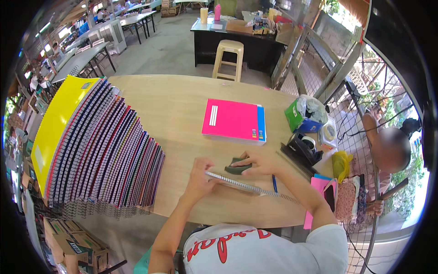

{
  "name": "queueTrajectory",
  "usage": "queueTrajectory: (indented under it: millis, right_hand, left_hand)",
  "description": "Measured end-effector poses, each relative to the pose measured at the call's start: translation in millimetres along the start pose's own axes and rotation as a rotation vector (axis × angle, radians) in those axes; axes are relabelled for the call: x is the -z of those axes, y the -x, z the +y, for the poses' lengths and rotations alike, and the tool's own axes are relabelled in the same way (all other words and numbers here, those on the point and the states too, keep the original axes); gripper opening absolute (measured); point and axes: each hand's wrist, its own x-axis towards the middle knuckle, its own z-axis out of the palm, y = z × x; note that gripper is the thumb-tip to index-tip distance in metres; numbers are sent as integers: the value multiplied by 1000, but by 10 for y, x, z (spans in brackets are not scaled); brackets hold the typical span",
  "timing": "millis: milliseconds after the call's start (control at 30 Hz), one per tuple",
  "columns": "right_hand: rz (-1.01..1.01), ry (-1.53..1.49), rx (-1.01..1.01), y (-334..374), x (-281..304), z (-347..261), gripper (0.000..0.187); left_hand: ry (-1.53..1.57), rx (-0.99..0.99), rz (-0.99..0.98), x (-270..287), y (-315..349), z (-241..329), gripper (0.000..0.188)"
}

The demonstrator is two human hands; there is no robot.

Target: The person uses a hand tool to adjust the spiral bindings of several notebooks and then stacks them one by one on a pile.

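Note:
My left hand (199, 176) is closed on the left end of a spiral-bound notebook (232, 181), seen almost edge-on. A wire coil (283, 196) runs along it and sticks out past its right end. My right hand (259, 163) has its fingers closed on a dark green pad (236, 168), just beyond the notebook. Further off lies a pink-covered notebook stack (232, 119) with a blue strip on its right side. A blue pen (274, 183) rests near my right forearm.
A tall leaning stack of spiral notebooks (105, 146), yellow on top, stands at the left of the wooden table (159, 98). At right are a lined box (305, 113), a black tape dispenser (303, 148) and pink sheets (315, 201). Another person (383, 150) is beyond the wire mesh.

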Motion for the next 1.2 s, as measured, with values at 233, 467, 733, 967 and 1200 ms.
queueTrajectory:
  millis: [233,467,733,967,1200]
  right_hand:
    - [16,-42,-14,-113,29,-64,54]
    - [-38,-101,126,-245,22,-205,55]
    - [-156,-391,246,-484,-21,-173,57]
    - [-103,-241,114,-611,-14,73,56]
    - [457,281,-192,125,-771,942,72]
  left_hand:
    - [149,164,-91,161,63,-305,31]
    - [321,262,-98,137,115,-364,33]
    - [409,391,-18,112,107,-393,51]
    - [541,378,-32,27,157,-605,53]
    - [756,315,35,-145,247,-569,39]
